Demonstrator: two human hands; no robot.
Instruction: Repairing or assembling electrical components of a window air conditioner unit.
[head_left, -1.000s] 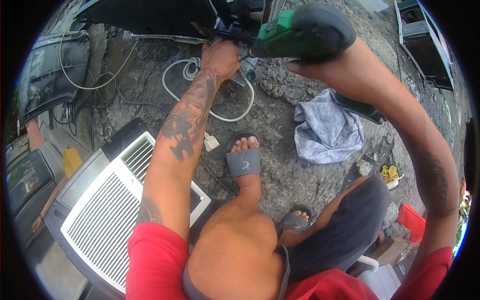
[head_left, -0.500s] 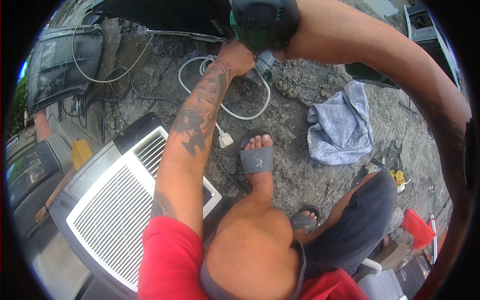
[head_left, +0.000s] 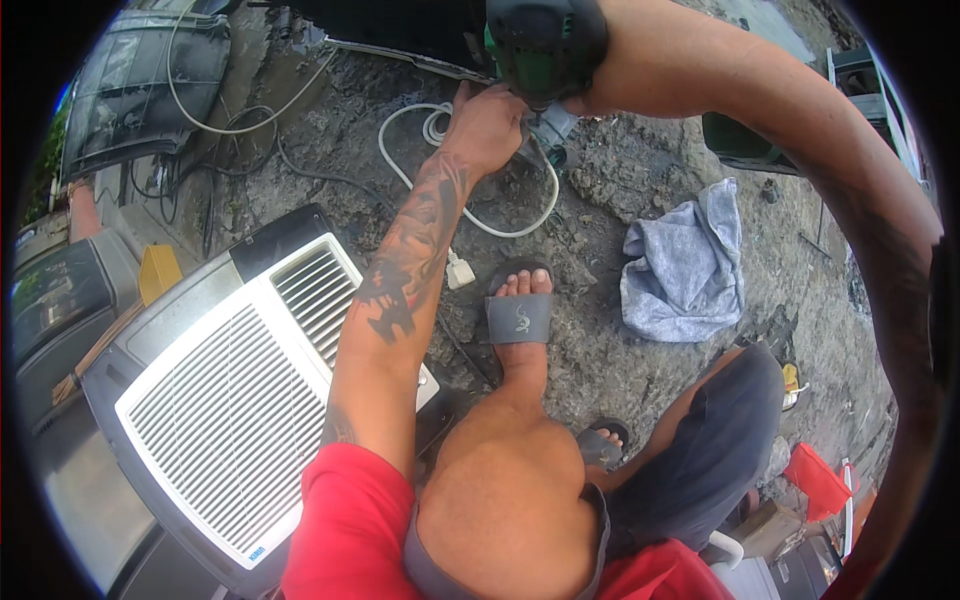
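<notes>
My right arm arches in from the right, and my right hand [head_left: 590,100] grips a green and black power drill [head_left: 548,48] at the top of the view. The drill body hides most of that hand. Just left of it, my left hand [head_left: 487,128] is bent with its fingers curled at the lower edge of a dark panel [head_left: 400,35]. Its fingertips are close to the front of the drill, and what they pinch is hidden. A white cord [head_left: 505,233] loops on the ground beneath both hands, its plug [head_left: 459,271] lying beside my left forearm.
A window air conditioner with a white louvred front [head_left: 240,390] lies left of my leg. Right of my sandalled foot [head_left: 520,310] is a crumpled grey cloth [head_left: 685,265] on rough ground. A dark plastic casing [head_left: 145,90] stands far left; a red object [head_left: 818,480] lies lower right.
The view has shifted a little, so most things sit slightly differently. My left hand shows more of its back beside the drill, which remains in my right hand.
</notes>
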